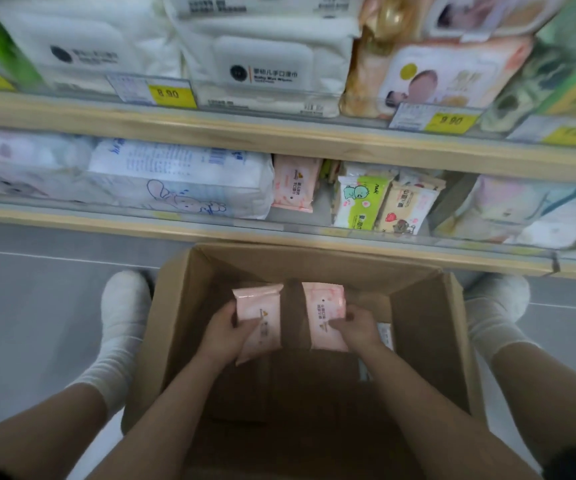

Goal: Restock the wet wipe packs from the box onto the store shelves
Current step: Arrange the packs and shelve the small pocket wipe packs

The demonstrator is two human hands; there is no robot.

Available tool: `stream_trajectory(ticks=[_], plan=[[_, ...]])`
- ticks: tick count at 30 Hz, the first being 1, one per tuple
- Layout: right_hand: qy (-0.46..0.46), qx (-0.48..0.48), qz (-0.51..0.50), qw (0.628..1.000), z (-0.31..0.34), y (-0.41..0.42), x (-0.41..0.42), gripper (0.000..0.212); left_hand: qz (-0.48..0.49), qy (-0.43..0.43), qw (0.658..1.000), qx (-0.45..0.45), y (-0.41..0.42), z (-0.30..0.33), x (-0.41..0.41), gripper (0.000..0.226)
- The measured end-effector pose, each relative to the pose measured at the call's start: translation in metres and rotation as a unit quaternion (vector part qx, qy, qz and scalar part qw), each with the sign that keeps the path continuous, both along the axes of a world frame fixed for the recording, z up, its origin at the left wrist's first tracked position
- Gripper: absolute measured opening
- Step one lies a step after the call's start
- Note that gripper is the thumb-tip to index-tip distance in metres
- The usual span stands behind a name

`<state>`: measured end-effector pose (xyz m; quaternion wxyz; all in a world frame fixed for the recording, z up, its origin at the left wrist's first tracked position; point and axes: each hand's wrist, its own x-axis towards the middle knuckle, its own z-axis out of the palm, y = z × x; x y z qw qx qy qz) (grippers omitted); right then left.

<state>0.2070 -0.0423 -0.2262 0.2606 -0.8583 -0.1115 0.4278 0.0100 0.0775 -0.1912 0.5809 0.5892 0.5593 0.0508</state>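
An open cardboard box (pixel 428 327) stands on the floor between my feet. My left hand (pixel 225 332) grips a pink wet wipe pack (pixel 262 306) over the box. My right hand (pixel 357 327) grips a second pink pack (pixel 324 313) beside it. A white pack (pixel 385 334) peeks out low at the box's right wall. On the lower shelf (pixel 245 233) a matching pink pack (pixel 293 185) stands upright, with a gap to its right.
Green and beige wipe packs (pixel 380 202) stand right of the gap. Large blue-and-white packs (pixel 175 178) fill the lower shelf's left. White packs (pixel 262 64) and yellow price tags (pixel 172 93) line the upper shelf. My socked feet (pixel 123 306) flank the box on grey floor.
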Motion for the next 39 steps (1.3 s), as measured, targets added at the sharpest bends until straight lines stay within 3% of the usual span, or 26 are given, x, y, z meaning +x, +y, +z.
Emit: stream_trajectory(ticks=[5, 7, 15, 21, 24, 30, 39], plan=[[-0.035, 0.062, 0.036, 0.997, 0.050, -0.009, 0.005, 0.022, -0.009, -0.006, 0.999, 0.050, 0.006, 0.043, -0.006, 0.032], [-0.039, 0.088, 0.035, 0.995, 0.071, -0.012, 0.007, 0.011, -0.013, -0.016, 0.997, 0.072, 0.007, 0.060, -0.009, 0.030], [-0.083, 0.159, 0.050, 0.982, 0.147, -0.008, 0.012, 0.019, -0.007, -0.086, 0.988, 0.125, 0.008, 0.123, -0.005, 0.024], [-0.129, 0.221, 0.087, 0.963, 0.181, 0.012, 0.012, 0.014, 0.014, -0.124, 0.985, 0.123, 0.023, 0.133, -0.007, 0.026], [-0.163, 0.242, 0.101, 0.951, 0.184, 0.032, 0.015, 0.018, 0.023, -0.120, 0.985, 0.124, 0.036, 0.127, -0.010, 0.022], [-0.211, 0.260, 0.085, 0.939, 0.168, 0.077, 0.025, 0.007, 0.016, -0.106, 0.985, 0.132, 0.059, 0.110, -0.012, 0.026], [-0.260, 0.205, 0.081, 0.940, 0.105, 0.147, 0.036, 0.006, 0.018, -0.131, 0.985, 0.107, 0.084, 0.086, -0.016, 0.032]])
